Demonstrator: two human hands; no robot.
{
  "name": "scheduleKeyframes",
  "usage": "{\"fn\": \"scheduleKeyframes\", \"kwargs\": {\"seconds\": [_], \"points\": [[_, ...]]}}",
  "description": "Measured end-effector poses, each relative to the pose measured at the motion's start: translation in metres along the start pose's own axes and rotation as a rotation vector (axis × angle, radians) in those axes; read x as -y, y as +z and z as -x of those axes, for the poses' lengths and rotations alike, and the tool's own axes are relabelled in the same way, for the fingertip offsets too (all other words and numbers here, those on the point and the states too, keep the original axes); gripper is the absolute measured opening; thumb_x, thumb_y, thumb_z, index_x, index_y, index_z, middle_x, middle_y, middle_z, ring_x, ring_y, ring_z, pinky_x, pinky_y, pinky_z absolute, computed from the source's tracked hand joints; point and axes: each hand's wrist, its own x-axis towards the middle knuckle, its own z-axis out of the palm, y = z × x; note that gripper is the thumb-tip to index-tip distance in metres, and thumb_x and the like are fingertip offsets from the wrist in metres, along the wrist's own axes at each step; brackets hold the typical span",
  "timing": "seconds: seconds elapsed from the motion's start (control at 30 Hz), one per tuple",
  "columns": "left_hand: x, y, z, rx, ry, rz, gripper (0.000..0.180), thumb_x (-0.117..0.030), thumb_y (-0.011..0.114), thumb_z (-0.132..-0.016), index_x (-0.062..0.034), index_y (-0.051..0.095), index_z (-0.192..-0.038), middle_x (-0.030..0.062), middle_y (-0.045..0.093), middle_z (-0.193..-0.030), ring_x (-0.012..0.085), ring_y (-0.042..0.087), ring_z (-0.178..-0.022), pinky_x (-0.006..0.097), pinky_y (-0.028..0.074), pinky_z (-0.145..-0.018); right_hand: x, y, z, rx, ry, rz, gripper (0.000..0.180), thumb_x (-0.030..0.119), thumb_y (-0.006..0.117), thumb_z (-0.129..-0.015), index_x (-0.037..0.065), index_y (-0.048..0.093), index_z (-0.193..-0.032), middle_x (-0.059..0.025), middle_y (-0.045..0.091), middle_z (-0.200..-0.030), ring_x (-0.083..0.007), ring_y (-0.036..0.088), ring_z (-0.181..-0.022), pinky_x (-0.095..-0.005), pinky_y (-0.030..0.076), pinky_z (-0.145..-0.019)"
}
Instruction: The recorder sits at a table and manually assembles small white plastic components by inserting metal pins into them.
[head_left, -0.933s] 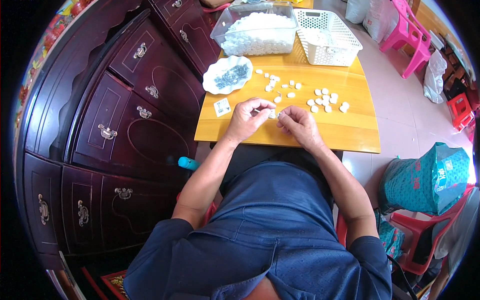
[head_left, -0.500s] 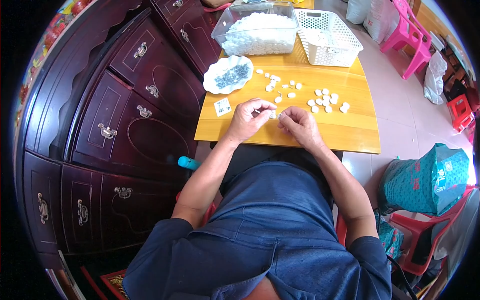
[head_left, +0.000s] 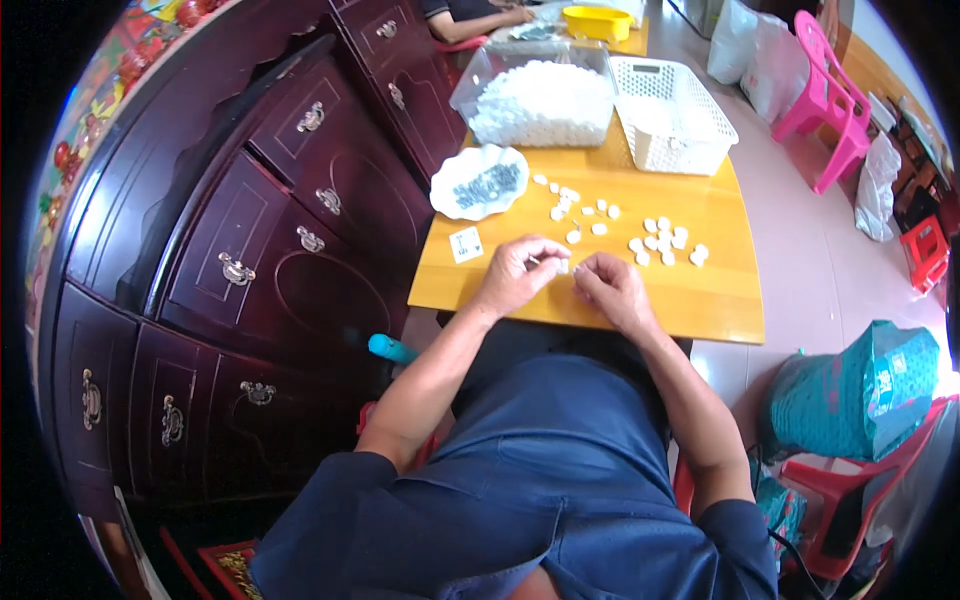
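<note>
Both hands are meeting over the near edge of the bench (head_left: pixel 720 310), the left hand (head_left: pixel 515 275) and right hand (head_left: pixel 608 288) pinching one small white piece (head_left: pixel 562 267) between fingertips. More loose white pieces (head_left: pixel 660 243) are lying just beyond, within easy reach, beside the plate of small dark parts (head_left: pixel 480 182).

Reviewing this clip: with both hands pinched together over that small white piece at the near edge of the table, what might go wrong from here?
1. The small white piece sits between the left hand and right hand close to the wooden table's near edge; a slip could send it off onto the lap or floor.
2. Loose white pieces lie scattered just beyond the right hand; a sweep of it might knock some away.
</note>
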Motion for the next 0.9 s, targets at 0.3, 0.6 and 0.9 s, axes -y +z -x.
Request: {"fn": "scheduleKeyframes", "kwargs": {"seconds": [0.3,0.6,0.9], "points": [[0.0005,-0.0015,0.0026,0.004,0.027,-0.015,0.014,-0.002,0.064,-0.089,-0.0007,0.072,-0.100,0.0036,0.070,-0.089,0.0081,0.064,-0.076,0.024,0.052,-0.068,0.0016,0.0013,0.0027,0.048,-0.010,-0.049,0.024,0.022,0.063,-0.097,-0.001,0.065,-0.091,-0.0032,0.067,-0.075,-0.0076,0.060,-0.066,-0.0250,0.048,-0.061],[-0.0005,-0.0028,0.0009,0.049,0.008,-0.034,0.016,-0.003,0.063,-0.091,-0.0020,0.073,-0.104,-0.0002,0.069,-0.093,0.0036,0.059,-0.078,0.021,0.049,-0.070,0.0000,0.0017,0.0000,0.035,-0.003,-0.050,0.024,0.022,0.063,-0.097,-0.001,0.065,-0.091,-0.0039,0.068,-0.075,-0.0084,0.062,-0.067,-0.0250,0.050,-0.063],[0.0000,0.0007,0.0028,0.069,-0.025,-0.032,0.017,-0.002,0.064,-0.091,-0.0016,0.073,-0.105,0.0003,0.070,-0.095,0.0039,0.060,-0.079,0.021,0.050,-0.070,0.0004,0.0032,0.0015,0.062,-0.001,-0.066,0.023,0.021,0.062,-0.099,-0.001,0.065,-0.092,-0.0034,0.068,-0.075,-0.0077,0.062,-0.067,-0.0240,0.050,-0.062]]}}
